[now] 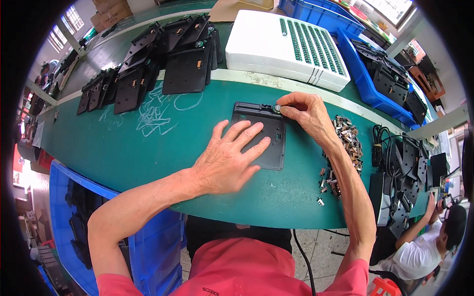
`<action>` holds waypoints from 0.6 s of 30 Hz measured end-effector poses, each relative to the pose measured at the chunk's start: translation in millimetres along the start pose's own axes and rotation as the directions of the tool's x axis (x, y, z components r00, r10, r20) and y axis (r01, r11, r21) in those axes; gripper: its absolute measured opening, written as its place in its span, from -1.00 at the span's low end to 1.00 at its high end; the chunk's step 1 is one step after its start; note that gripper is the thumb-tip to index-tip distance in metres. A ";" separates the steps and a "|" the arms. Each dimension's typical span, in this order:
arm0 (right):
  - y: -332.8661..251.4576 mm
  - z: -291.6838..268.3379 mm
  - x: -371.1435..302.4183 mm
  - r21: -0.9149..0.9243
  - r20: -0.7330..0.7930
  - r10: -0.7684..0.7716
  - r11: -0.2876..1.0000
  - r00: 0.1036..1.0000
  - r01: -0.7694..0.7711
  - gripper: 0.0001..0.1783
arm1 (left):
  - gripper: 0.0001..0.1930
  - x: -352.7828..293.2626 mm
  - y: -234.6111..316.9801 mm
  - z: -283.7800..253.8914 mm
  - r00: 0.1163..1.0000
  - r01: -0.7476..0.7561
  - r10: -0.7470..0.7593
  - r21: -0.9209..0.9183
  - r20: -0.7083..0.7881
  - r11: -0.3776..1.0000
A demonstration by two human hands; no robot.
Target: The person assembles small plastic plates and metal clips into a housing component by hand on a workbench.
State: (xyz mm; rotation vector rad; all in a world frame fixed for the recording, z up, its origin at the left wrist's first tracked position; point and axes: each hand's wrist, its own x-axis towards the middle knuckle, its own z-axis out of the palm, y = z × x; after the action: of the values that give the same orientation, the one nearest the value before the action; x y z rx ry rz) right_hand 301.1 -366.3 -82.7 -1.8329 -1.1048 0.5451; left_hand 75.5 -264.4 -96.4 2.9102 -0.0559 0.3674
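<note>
A flat black plastic panel (269,160) lies on the green table in front of me. My left hand (223,160) rests on its left part with fingers spread, holding nothing. At the panel's upper right corner, beside a raised bar along its far edge, my right hand (312,117) pinches a small round part (276,109) with a pale top and a green edge. Thumb and index finger partly cover that part, so I cannot tell whether it is seated in the panel.
Overlapping black panels (185,71) stand at the far left. A white foam tray (261,52) holds rows of small green parts. Small metal switches (349,140) lie heaped under my right forearm. Blue crates of black panels stand right (368,86) and lower left (158,246). A person (424,251) sits at right.
</note>
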 end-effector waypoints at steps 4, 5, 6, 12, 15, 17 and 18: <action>-2.5 -3.8 5.5 -0.033 0.043 0.020 0.999 0.999 -0.018 -0.77 | -0.39 0.2 -0.7 0.6 1.000 -0.004 0.004 0.002 0.006 1.000; -2.0 -4.8 6.4 -0.048 0.059 0.028 0.999 0.998 -0.025 -0.77 | -0.39 0.2 -0.7 0.6 1.000 -0.005 0.005 0.002 0.005 1.000; -2.0 -4.3 6.5 -0.047 0.059 0.028 0.999 0.998 -0.025 -0.77 | -0.39 -0.3 -0.9 0.4 1.000 -0.004 0.004 0.003 0.003 1.000; 1.0 -1.2 1.7 0.006 0.021 0.031 0.999 0.999 -0.031 -0.74 | -0.39 0.7 -0.6 1.0 1.000 -0.012 0.012 0.002 -0.015 1.000; 1.8 -5.4 -0.5 0.064 -0.038 -0.022 0.998 0.999 0.025 -0.71 | -0.39 0.4 -0.1 -0.8 1.000 -0.014 0.014 0.019 -0.010 1.000; -7.4 -18.2 -5.3 0.111 -0.093 -0.065 0.991 0.994 0.075 -0.69 | -0.39 0.9 0.6 -1.4 0.999 -0.034 0.034 0.017 -0.016 0.999; -15.1 -27.0 -9.9 0.059 -0.115 -0.081 0.994 0.990 0.089 -0.70 | -0.39 0.8 1.0 -1.7 1.000 -0.024 0.024 0.025 -0.005 0.999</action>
State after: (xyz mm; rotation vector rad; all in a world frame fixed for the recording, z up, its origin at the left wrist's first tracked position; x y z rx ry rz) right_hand 308.8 -384.5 -56.9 -1.7317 -1.0725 0.4174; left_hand 75.8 -265.1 -94.4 2.9352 -0.0856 0.3817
